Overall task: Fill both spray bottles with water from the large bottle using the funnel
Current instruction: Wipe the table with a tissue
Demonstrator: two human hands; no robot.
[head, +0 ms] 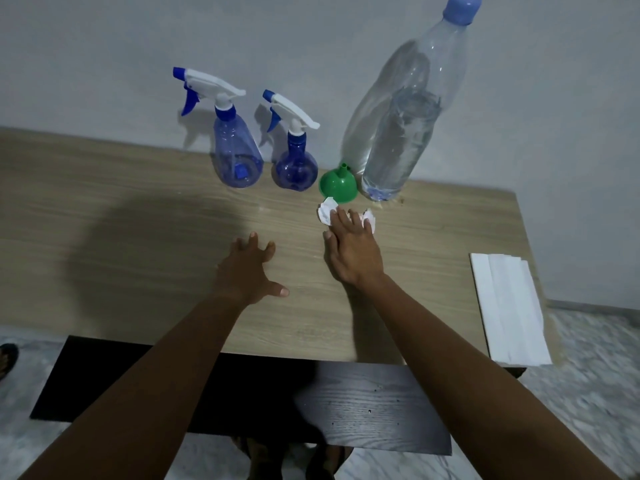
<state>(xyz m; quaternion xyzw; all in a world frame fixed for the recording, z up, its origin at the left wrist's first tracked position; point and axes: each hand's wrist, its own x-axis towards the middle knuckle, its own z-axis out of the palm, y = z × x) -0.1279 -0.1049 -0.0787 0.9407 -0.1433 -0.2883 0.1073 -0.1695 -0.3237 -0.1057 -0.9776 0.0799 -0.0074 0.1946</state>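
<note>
Our right hand point(353, 252) presses flat, fingers straight, on what seems a crumpled tissue point(327, 212) in front of the upturned funnel point(337, 184). Our left hand point(248, 270) is spread wide, empty, over the table point(131, 209). Behind stand the tall spray bottle point(236, 157), the round spray bottle point(296, 169) and the capped large bottle point(408, 129).

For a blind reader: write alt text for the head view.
The right hand presses a crumpled tissue on a wooden table; the left hand is spread open beside it. Behind stand a tall spray bottle, a round spray bottle, an inverted green funnel and a capped large bottle.
</note>
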